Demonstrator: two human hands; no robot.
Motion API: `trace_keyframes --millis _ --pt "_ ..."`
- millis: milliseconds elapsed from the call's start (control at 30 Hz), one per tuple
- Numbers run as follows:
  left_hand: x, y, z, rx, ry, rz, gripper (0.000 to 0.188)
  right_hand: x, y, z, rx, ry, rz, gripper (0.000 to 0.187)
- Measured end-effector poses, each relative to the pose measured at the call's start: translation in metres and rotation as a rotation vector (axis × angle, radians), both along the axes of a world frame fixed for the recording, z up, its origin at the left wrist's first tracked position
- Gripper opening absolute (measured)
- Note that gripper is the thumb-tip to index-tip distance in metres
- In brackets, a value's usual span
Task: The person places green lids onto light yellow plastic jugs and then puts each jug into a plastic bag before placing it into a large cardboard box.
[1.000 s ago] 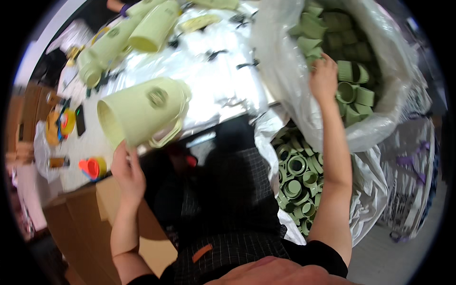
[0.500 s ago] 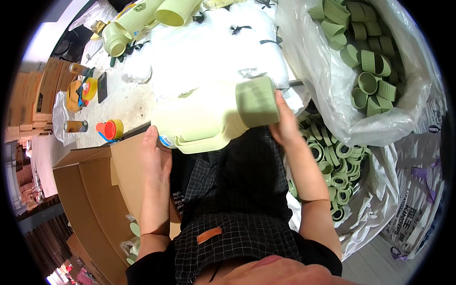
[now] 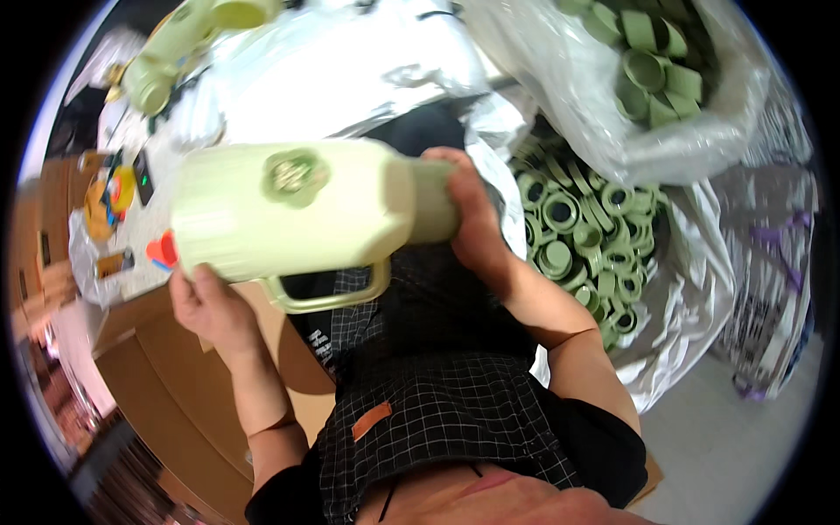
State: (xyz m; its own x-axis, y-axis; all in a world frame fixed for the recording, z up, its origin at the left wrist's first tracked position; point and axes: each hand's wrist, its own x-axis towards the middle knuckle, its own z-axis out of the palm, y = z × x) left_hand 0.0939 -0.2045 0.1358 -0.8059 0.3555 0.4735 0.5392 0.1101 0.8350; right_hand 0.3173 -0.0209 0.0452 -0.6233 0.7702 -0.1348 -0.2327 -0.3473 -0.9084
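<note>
A pale green thermos jug (image 3: 289,210) lies sideways in the air in front of me, its loop handle (image 3: 337,302) toward my body. A raised flower-shaped emblem (image 3: 296,178) shows on its side. My left hand (image 3: 213,306) holds the jug's base end, thumb against its lower edge, the other fingers partly hidden. Wrapped round the darker green cup lid (image 3: 431,201) at the other end are the fingers of my right hand (image 3: 479,219). The lid sits on the jug.
Right of me, a sack (image 3: 691,324) holds green ring-shaped parts, and a clear plastic bag (image 3: 604,131) holds green cups. White-wrapped goods (image 3: 341,52) and more jugs (image 3: 171,57) lie on the table. An open cardboard box (image 3: 166,376) stands at my left.
Both hands have moved left with the jug, and it has rolled so that the emblem faces up more. My view has shifted to the right.
</note>
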Motion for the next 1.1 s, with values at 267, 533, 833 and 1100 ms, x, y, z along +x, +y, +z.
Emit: trace_keyframes --millis 267,533,833,1100 --pt "0.006 0.085 -0.007 -0.418 0.134 -1.076 0.044 0.125 0.068 -0.145 0.253 -0.627 -0.546 0.022" --pt "0.047 0.035 -0.06 -0.568 -0.289 -0.497 0.081 0.142 0.206 -0.291 0.694 -1.597 -0.042 0.057" --pt "0.053 0.017 -0.075 -0.62 -0.493 -0.339 0.072 0.126 0.256 -0.359 0.869 -1.552 -0.045 0.054" --pt "0.03 0.015 -0.061 -0.591 -0.61 -0.488 0.055 0.178 0.125 -0.193 0.064 -0.904 -0.194 0.049"
